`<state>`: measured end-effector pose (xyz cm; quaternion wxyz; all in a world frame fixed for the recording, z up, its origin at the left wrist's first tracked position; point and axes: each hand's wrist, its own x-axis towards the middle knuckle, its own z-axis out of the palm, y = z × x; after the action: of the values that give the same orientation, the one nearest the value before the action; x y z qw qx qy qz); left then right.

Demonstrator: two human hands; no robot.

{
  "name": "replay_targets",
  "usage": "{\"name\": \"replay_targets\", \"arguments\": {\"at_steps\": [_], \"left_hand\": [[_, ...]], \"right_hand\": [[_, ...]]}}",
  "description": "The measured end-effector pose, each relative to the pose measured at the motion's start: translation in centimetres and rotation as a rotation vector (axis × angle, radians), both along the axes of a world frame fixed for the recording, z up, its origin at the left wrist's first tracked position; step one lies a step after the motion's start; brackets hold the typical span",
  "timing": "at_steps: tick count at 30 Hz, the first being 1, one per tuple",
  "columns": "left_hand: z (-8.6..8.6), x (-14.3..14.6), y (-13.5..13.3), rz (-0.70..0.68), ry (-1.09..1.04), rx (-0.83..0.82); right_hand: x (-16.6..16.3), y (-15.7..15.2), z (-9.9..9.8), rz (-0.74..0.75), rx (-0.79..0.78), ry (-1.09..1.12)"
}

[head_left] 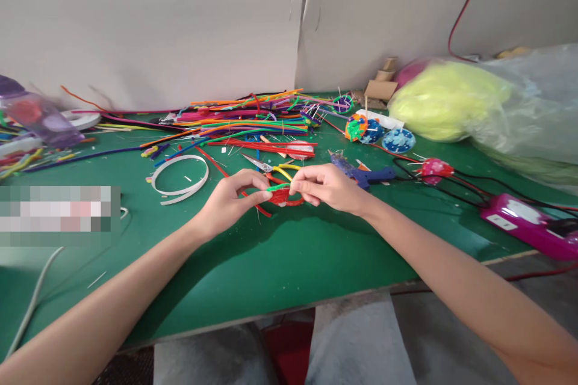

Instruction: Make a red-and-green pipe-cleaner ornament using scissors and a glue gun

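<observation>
Above the table's middle, my left hand [241, 195] pinches one end of a short green pipe cleaner [279, 187] between thumb and forefinger. My right hand [323, 185] is closed in a pinch at its other end. Just under the green strip is a red fuzzy pipe-cleaner piece [280, 197], partly covered by my fingers. A pointed metal hand tool with yellow handles [266, 166] lies right behind my hands. Beside my left hand, a red pipe cleaner [217, 163] lies on the table. A blue glue gun [363, 176] rests beyond my right hand.
Bundled coloured pipe cleaners [253, 120] line the back of the green table [271, 271]. A white strip coil [179, 174] lies left. Decorated round pieces [356, 127] stand back right, near plastic bags [451, 102]. A magenta power strip [528, 222] with cables sits at the right edge.
</observation>
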<state>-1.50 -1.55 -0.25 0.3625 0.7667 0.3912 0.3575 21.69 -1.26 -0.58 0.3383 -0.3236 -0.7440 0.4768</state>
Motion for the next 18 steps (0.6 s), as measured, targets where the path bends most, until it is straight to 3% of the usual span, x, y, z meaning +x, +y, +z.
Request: {"name": "replay_targets", "arguments": {"at_steps": [3,7,18], "left_hand": [[-0.02,0.06,-0.01,0.006,0.0,-0.01],[-0.08,0.03,-0.02,0.003,-0.008,-0.019],[0.08,-0.05,-0.07,-0.023,-0.061,-0.041]], "right_hand": [[0.19,0.07,-0.04,0.04,-0.028,0.094],[0.4,0.29,0.09,-0.022,-0.035,0.201],[0.21,0.11,0.55,-0.108,0.021,0.043]]}}
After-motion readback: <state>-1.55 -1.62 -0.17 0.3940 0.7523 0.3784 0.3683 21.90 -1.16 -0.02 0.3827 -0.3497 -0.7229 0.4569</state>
